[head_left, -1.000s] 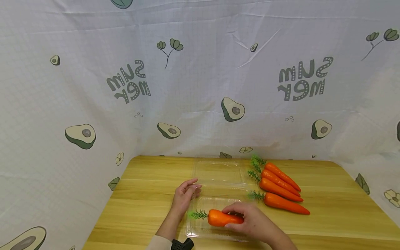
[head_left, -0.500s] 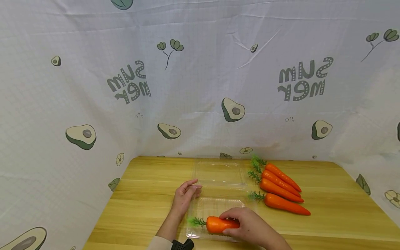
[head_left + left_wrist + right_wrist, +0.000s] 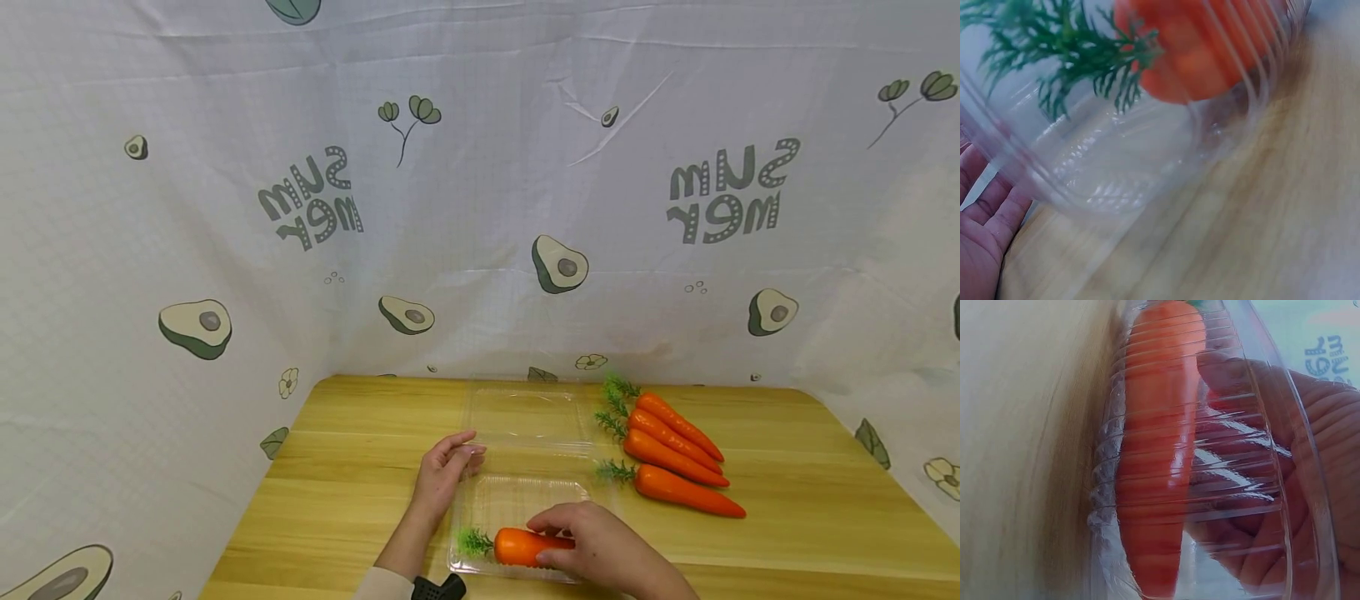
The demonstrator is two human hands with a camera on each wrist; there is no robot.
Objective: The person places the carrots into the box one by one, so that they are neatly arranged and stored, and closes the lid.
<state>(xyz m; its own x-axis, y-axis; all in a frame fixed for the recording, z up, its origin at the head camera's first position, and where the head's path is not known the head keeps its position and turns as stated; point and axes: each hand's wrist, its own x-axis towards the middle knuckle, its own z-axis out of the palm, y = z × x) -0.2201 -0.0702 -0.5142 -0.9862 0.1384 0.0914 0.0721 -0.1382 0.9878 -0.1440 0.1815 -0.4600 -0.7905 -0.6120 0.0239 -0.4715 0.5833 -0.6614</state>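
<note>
A carrot (image 3: 517, 547) with a green leafy top lies crosswise in the near half of a clear plastic clamshell box (image 3: 487, 500), its leaves pointing left. My right hand (image 3: 596, 542) grips it from above, thumb on the near side and fingers on the far side, covering the tip. Through the ribbed wall in the right wrist view, the carrot (image 3: 1159, 444) shows low in the box beside the right hand (image 3: 1247, 469). My left hand (image 3: 441, 475) rests at the box's left edge by the hinge. In the left wrist view its fingers (image 3: 997, 206) lie loosely against the rim.
Several more carrots (image 3: 678, 489) lie side by side on the wooden table (image 3: 337, 483) to the right of the box, leaves to the left. The box's lid (image 3: 528, 412) is folded back flat behind it. A printed cloth (image 3: 480, 208) hangs behind and around the table.
My right hand has lowered the carrot toward the near side of the box and slightly left. The left hand has stayed in place.
</note>
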